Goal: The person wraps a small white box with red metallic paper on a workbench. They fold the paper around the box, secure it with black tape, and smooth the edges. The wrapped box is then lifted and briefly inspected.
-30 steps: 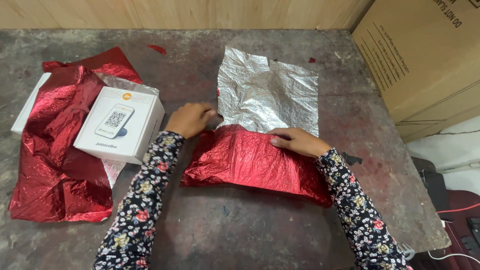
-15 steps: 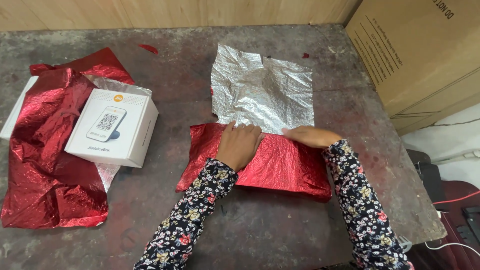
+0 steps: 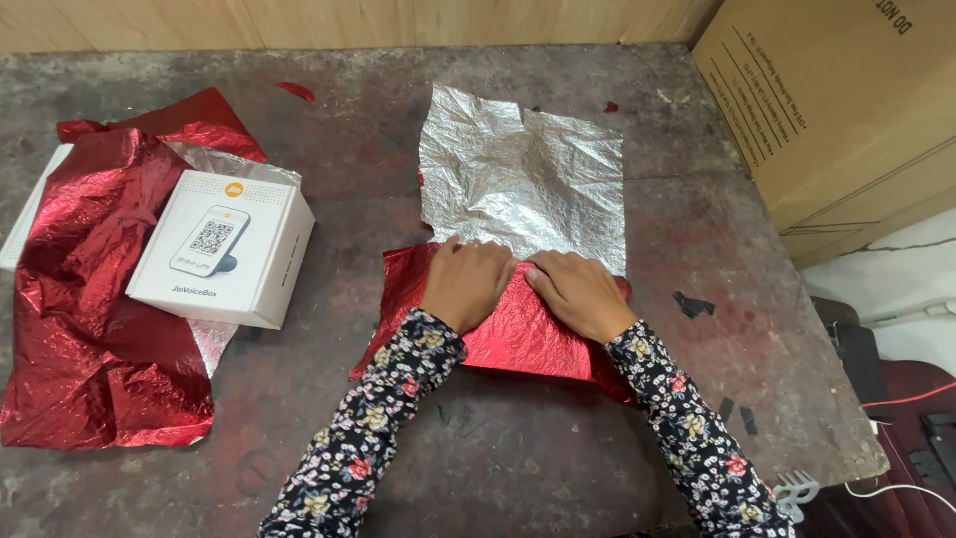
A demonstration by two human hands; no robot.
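Both hands lie flat, side by side, on the folded red foil sheet at mid-bench; left hand and right hand press its fold, gripping nothing; silver side spreads beyond; a white box sits left on crumpled red foil.

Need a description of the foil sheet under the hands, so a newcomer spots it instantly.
On the worn grey table, right of the white box, lies a crumpled foil sheet. The left hand and right hand press side by side on its folded red near part. Unlike the red sheet under the box, its far half shows silver.
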